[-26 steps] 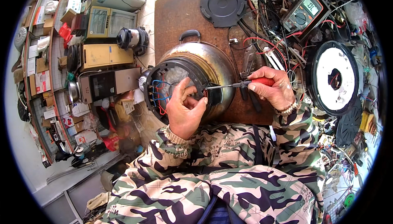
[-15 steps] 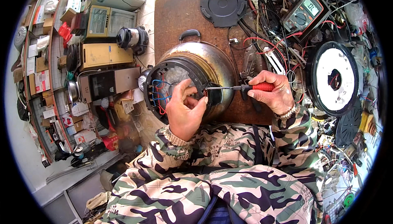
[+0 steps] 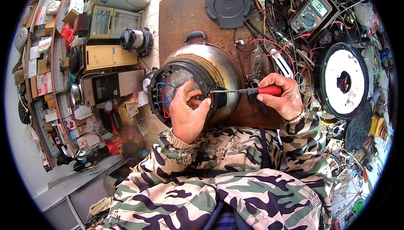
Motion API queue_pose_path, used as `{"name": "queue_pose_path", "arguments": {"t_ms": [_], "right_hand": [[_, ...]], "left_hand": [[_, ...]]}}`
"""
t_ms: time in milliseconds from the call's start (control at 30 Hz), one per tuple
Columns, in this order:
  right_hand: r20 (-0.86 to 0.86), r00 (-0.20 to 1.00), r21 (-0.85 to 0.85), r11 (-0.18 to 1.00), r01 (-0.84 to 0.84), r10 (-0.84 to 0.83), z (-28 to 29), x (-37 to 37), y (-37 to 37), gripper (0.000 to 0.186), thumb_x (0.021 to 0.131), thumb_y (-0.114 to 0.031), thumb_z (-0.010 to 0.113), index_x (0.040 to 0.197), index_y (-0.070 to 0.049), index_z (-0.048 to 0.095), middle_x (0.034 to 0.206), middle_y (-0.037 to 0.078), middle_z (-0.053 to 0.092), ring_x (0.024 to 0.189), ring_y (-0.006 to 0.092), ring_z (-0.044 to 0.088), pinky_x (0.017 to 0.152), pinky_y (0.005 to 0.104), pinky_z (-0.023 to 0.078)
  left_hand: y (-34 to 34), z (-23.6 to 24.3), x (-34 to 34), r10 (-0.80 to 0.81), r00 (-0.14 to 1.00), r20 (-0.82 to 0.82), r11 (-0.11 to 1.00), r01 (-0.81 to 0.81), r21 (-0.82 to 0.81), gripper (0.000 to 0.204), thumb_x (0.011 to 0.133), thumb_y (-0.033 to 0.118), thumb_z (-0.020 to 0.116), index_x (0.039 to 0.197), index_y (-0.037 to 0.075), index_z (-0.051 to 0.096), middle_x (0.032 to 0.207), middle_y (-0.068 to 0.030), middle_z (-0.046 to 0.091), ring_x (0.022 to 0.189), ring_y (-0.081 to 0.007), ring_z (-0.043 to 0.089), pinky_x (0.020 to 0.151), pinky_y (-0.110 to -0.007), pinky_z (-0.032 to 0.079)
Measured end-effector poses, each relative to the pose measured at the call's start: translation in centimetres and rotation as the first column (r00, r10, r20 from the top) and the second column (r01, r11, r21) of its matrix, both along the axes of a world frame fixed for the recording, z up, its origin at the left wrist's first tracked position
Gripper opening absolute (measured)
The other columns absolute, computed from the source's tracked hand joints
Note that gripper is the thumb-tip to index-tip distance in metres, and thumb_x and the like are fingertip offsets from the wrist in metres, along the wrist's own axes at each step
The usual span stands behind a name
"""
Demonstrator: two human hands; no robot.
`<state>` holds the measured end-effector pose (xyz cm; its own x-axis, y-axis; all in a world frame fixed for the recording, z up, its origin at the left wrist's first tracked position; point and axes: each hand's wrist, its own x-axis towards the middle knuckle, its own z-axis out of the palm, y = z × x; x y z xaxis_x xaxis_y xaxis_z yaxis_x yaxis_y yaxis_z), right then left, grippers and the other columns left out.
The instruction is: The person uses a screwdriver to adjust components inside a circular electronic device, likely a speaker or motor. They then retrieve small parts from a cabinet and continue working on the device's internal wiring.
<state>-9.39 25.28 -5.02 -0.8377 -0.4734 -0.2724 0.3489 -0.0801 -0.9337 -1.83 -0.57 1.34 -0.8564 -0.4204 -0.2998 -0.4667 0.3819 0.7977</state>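
A metal pot-shaped appliance [image 3: 216,68] lies on its side on the brown table. Its open end, a black ring [image 3: 185,67], faces left and shows blue and red wires [image 3: 165,95] inside. My right hand [image 3: 286,97] is closed around the red handle of a screwdriver [image 3: 269,91], whose shaft points left. The screwdriver's tip meets a black part at the ring's edge. My left hand [image 3: 188,114] is at that edge with curled fingers, its thumb beside the tip. Whatever its fingertips grip is hidden.
A round black cover [image 3: 229,5] lies at the table's far side. Cables, tools and a multimeter [image 3: 313,14] crowd the right, near a black ring with a white disc [image 3: 344,80]. Small appliances and a shelf of boxes [image 3: 42,83] stand at the left.
My right hand has shifted very slightly on the screwdriver, and my left thumb has moved a little. The screwdriver's tip stays at the same spot, and the appliance has not moved.
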Motion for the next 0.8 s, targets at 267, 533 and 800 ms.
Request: {"name": "queue_pose_path", "arguments": {"t_ms": [267,533,800], "right_hand": [[0.289,0.956,0.003,0.999,0.046,-0.044,-0.1,0.3,-0.6,0.022,0.095,-0.019,0.073,0.096,0.002,0.068,0.074,0.005,0.064,0.050,0.0087,0.053,0.045,0.0230,0.040],[0.097,0.995,-0.004,1.000,0.017,-0.017,-0.6,-0.9,-0.7,0.018,0.085,-0.004,0.081,0.097,-0.001,0.068,0.082,-0.001,0.067,0.071,0.0046,0.059,0.063,0.0212,0.049],[0.212,0.977,-0.023,1.000,-0.019,0.024,0.1,-2.0,-0.9,0.023,0.086,-0.012,0.083,0.099,-0.001,0.068,0.076,-0.001,0.065,0.062,0.0046,0.058,0.058,0.0201,0.048]], "left_hand": [[0.2,0.0,0.1,0.031,0.999,0.021,0.999,-0.032,0.023,0.059,0.081,0.001,0.077,0.134,-0.010,0.052,0.108,-0.0180,0.070,0.079,-0.0105,0.065,0.071,-0.024,0.055],[-0.3,0.7,0.1,0.001,0.998,0.065,0.997,-0.006,0.074,0.062,0.083,0.000,0.073,0.139,-0.011,0.047,0.112,-0.0199,0.069,0.085,-0.0137,0.067,0.074,-0.026,0.056],[-1.9,3.8,-1.5,-0.058,0.973,0.225,0.929,-0.030,0.368,0.061,0.090,0.004,0.063,0.144,-0.011,0.040,0.126,-0.0222,0.060,0.089,-0.0221,0.071,0.078,-0.029,0.056]]}}
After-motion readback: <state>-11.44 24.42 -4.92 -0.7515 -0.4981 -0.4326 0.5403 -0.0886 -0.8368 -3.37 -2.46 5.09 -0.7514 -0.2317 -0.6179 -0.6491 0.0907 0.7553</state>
